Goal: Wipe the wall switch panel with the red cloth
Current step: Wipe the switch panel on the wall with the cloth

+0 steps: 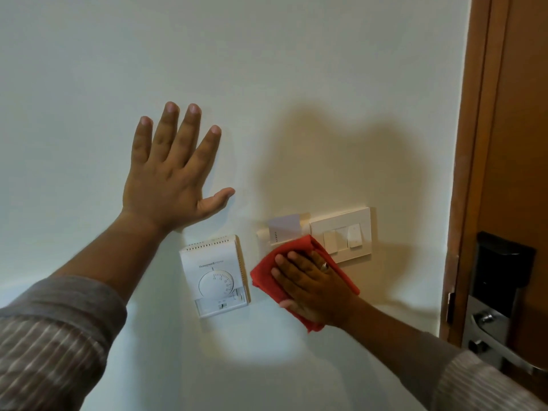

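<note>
The red cloth (299,262) is pressed flat against the wall (296,84) by the right hand (311,284), whose fingers are spread and laid open over it rather than closed around it; the cloth is pinned by the palm, not gripped. It is placed over the key-card holder (286,226), just left of the wall switch panel (344,234), with its upper corner touching the panel's lower left edge. The left hand (172,179) is spread wide and empty, braced flat on the wall above the Honeywell thermostat (216,277). The panel is mounted flush on the wall, facing outward toward the person, and its long axis runs horizontally, slightly tilted in this view, with the door frame (474,143) to its right. Several risks can be judged from here: a rocker could be toggled if the cloth is dragged across the switches with too much pressure; the card standing in the holder could be knocked loose by an upward stroke; and, since the cloth is held only by palm pressure, it could be dropped if the hand is lifted mid-stroke.
</note>
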Tool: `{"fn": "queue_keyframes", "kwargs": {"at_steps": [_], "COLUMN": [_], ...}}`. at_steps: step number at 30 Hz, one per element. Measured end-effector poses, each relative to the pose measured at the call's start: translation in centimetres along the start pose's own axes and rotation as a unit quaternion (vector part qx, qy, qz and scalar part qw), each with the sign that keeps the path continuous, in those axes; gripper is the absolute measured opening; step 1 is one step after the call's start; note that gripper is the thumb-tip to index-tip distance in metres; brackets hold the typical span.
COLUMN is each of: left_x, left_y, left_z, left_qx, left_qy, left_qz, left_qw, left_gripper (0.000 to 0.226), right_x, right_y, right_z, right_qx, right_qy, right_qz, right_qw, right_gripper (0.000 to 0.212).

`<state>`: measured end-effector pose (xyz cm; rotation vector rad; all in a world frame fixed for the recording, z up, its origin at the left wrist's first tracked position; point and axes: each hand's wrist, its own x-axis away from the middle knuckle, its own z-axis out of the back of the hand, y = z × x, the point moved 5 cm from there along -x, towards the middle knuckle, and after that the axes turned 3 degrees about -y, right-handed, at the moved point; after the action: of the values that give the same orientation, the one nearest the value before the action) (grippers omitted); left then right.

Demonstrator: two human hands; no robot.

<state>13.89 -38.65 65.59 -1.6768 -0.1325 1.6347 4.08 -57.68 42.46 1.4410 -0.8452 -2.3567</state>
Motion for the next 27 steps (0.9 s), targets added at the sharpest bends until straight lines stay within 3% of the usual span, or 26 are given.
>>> {"fn": "queue_keyframes", "kwargs": {"at_steps": [5,8,10,11,14,15,17,22,25,27], "left_x": [0.0,0.0,0.1,0.0,0.1,0.1,0.0,-0.1,0.2,2.0], "left_y": [0.1,0.0,0.1,0.2,0.2,0.1,0.1,0.1,0.8,2.5], "left_z": [-0.1,-0.2,0.0,0.1,0.0,0.0,-0.1,0.4,1.3,2.8], "left_qx": [-0.001,-0.004,-0.002,0.001,0.001,-0.002,-0.004,0.002,0.045,0.117], "left_qy": [0.005,0.001,0.002,0.001,-0.003,-0.004,-0.003,-0.03,-0.07,-0.067], "left_qz": [-0.002,0.001,0.002,0.002,0.0,0.0,0.002,0.002,0.041,0.091], "left_qw": [1.0,1.0,1.0,1.0,1.0,1.0,1.0,1.0,0.996,0.987], "left_gripper": [0.096,0.097,0.096,0.096,0.096,0.097,0.097,0.098,0.097,0.089], "right_x": [-3.5,-3.1,-2.1,-1.4,1.7,2.4,3.0,2.2,0.0,-0.9], "right_y": [-0.4,-0.8,-2.6,-3.4,-2.7,-1.7,-0.3,-2.3,-1.1,0.5], "right_z": [0.7,0.6,-0.5,-1.2,-2.1,-2.0,-1.9,0.4,3.0,4.4], "right_qx": [0.001,-0.012,-0.025,-0.021,0.028,0.034,0.027,-0.133,-0.114,-0.091], "right_qy": [0.044,0.059,0.038,0.019,-0.035,-0.04,-0.038,0.034,0.105,0.108], "right_qz": [-0.029,-0.244,-0.31,-0.272,-0.045,-0.006,-0.009,-0.143,-0.263,-0.339], "right_qw": [0.999,0.968,0.95,0.962,0.998,0.999,0.999,0.98,0.952,0.93], "right_gripper": [0.075,0.083,0.084,0.086,0.087,0.082,0.076,0.057,0.042,0.037]}}
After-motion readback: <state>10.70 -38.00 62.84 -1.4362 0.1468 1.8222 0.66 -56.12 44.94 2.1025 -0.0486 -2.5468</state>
